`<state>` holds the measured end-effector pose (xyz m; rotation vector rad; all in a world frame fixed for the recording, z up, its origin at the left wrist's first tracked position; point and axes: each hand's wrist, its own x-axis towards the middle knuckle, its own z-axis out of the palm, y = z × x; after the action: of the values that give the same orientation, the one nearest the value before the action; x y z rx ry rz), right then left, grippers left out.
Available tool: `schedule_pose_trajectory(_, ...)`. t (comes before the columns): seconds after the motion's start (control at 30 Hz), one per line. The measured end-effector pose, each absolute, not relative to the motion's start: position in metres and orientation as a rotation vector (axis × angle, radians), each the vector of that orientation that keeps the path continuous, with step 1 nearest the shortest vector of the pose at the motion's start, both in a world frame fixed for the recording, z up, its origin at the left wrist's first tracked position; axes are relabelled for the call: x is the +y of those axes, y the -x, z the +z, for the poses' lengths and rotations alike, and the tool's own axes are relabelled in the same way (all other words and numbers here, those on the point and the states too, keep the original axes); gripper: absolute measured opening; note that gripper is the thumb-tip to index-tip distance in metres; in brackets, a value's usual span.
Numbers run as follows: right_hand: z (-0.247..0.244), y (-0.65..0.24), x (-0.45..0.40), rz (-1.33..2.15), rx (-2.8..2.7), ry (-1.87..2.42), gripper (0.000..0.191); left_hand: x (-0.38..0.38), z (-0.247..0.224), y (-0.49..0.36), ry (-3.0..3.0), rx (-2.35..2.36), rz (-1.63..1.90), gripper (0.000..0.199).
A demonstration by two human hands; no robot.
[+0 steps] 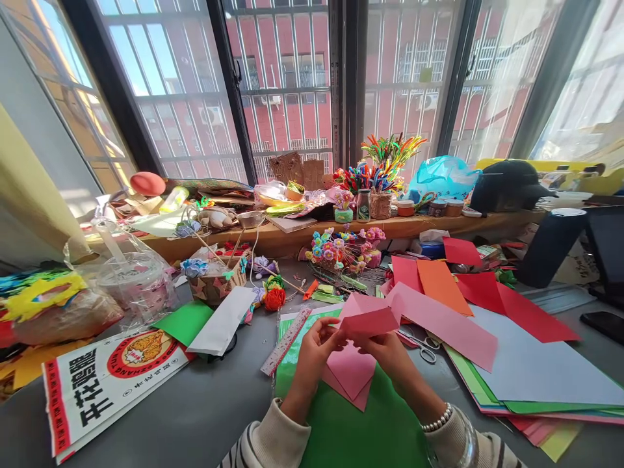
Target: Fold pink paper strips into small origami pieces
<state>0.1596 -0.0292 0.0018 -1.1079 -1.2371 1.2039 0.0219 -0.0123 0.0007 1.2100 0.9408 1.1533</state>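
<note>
Between my two hands is a folded piece of pink paper (369, 321), lifted a little over the table. My left hand (316, 349) pinches its left side with thumb and fingers. On the right side, my right hand (391, 356) grips the lower edge; some of its fingers are hidden behind the paper. Below them more folded pink paper (351, 374), pointed at the bottom, lies on a green sheet (363, 435). A patterned ruler (286, 341) rests left of my left hand. Scissors (427, 351) lie just right of my right hand, partly under pink paper.
Coloured paper sheets (546, 357) are stacked at the right, with a long pink strip (446, 325) nearer the middle. A printed paper bag (117, 383) lies at the left. Pipe-cleaner flowers (336, 250) and a decorated basket (214, 286) stand behind, below a cluttered windowsill (277, 240).
</note>
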Motion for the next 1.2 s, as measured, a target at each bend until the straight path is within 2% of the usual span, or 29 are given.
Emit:
schedule_pose_trajectory(0.2, 0.006, -0.165, -0.028, 1.223, -1.191, 1.109, 0.033, -0.012, 0.003, -0.020, -1.227, 1.011, 1.156, 0.025)
schedule_pose_trajectory(0.4, 0.009, -0.182, -0.025, 1.069, -1.037, 0.956, 0.032, -0.010, 0.005, -0.017, -1.268, 1.033, 1.113, 0.025)
schedule_pose_trajectory(0.63, -0.002, -0.172, -0.027, 1.060, -1.077, 1.055, 0.028, -0.012, 0.001, -0.024, -1.194, 0.987, 1.185, 0.044)
schedule_pose_trajectory(0.77, -0.004, -0.172, -0.026, 1.052, -1.105, 1.127, 0.026, -0.011, 0.001, -0.022, -1.125, 0.969, 1.308, 0.028)
schedule_pose_trajectory(0.9, -0.004, -0.172, -0.025, 1.135, -1.379, 1.146, 0.024, -0.011, 0.001, -0.020, -1.100, 0.957, 1.329, 0.022)
schedule_pose_trajectory(0.97, -0.002, -0.171, -0.025, 1.047, -1.444, 1.139, 0.024, -0.011, 0.001, -0.021, -1.142, 0.955, 1.294, 0.021)
schedule_pose_trajectory(1.07, 0.000, -0.171, -0.026, 0.847, -1.464, 1.114, 0.035, -0.012, 0.001, -0.022, -1.228, 0.925, 1.205, 0.020)
schedule_pose_trajectory(1.2, 0.004, -0.171, -0.030, 0.636, -1.537, 1.100, 0.025, -0.014, 0.001, -0.023, -1.268, 0.878, 1.159, 0.020)
